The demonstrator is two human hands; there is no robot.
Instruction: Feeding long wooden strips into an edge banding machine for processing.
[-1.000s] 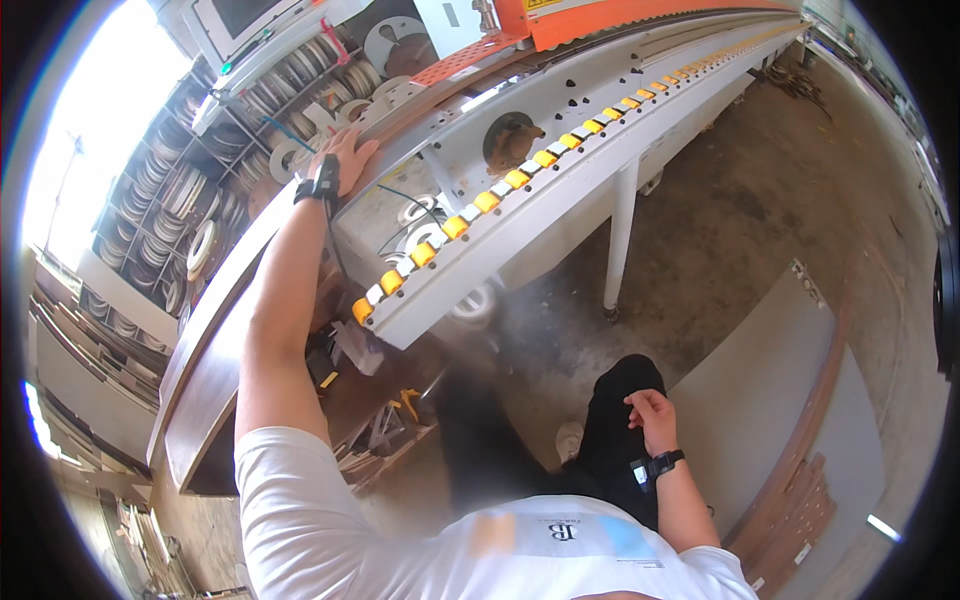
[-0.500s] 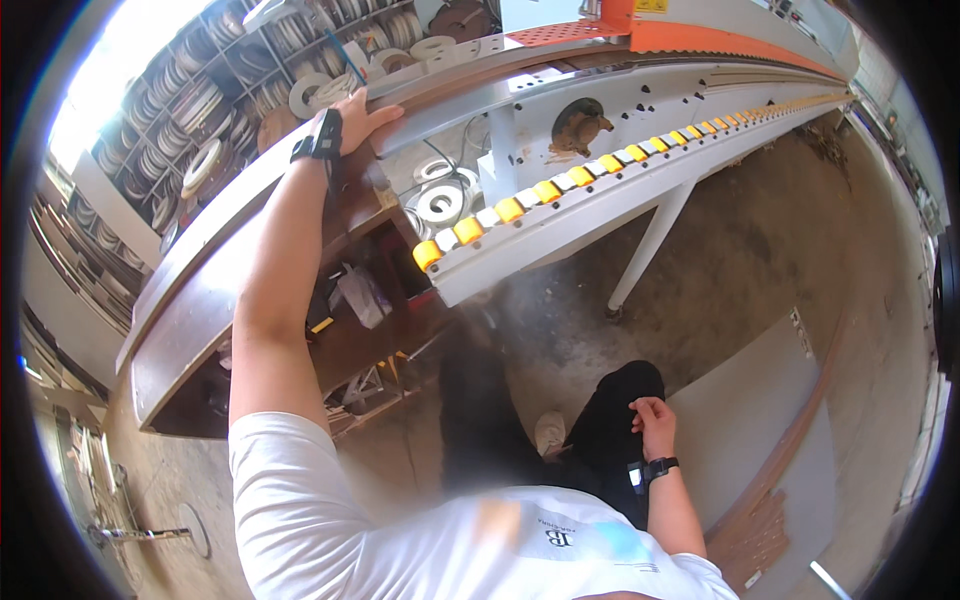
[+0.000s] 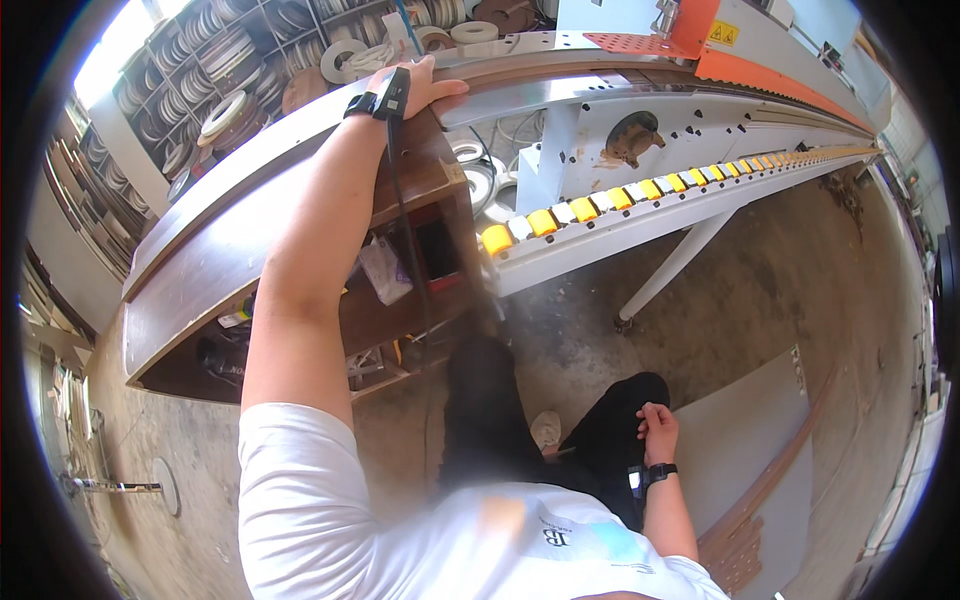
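Observation:
My left arm stretches forward, and my left hand (image 3: 425, 90) lies over the near end of a long brown strip (image 3: 490, 78) at the machine bed, above the corner of a brown wooden cabinet (image 3: 220, 280). Its thumb and a finger are spread apart; the other fingers are partly hidden. Low in the picture, my right hand (image 3: 657, 432) is beside my right thigh with the fingers loosely curled, and no object shows in it. A row of yellow and white rollers (image 3: 540, 222) runs along the white machine rail (image 3: 580, 245), right of the left hand.
An orange guard (image 3: 780, 85) covers the machine's far side. A slanting white leg (image 3: 675, 268) supports the rail. Racks of edge-banding rolls (image 3: 225, 55) fill the back left. A pale panel (image 3: 740, 430) lies on the floor at right, with a brown piece (image 3: 765, 500) on it.
The machine, the cabinet and my left hand appear farther right and higher in the picture. The left hand keeps about the same place on the strip. My right hand has hardly moved.

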